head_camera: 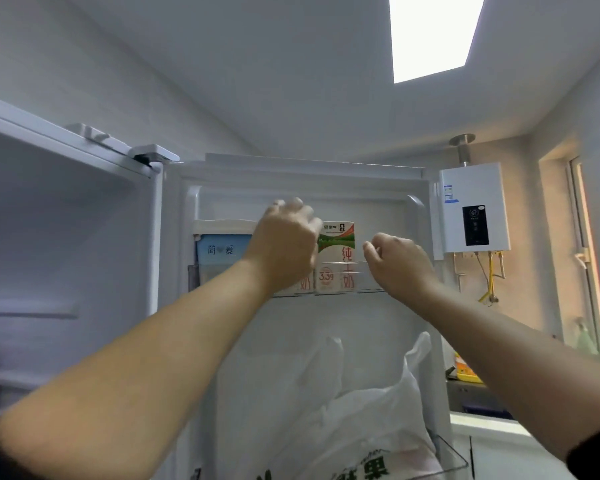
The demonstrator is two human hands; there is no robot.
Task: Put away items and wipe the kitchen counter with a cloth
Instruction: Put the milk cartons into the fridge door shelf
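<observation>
White water heater [471, 206] up on the wall, yellow hoses [489, 278] dangling beneath, ceiling light panel [433, 32] glowing overhead.

Fridge door [378, 306] is smooth glossy white plastic, the milk carton [336, 258] printed card, the bags [371, 410] thin crinkly plastic.

Milk carton [336, 258] stands upright in door shelf [369, 291] beside second carton [305, 284].

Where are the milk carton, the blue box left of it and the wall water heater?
milk carton [336, 258]: head view, on its printed front face.
blue box [219, 252]: head view, on its front, by the lettering.
water heater [471, 188]: head view, on its white casing above the dark panel.
</observation>
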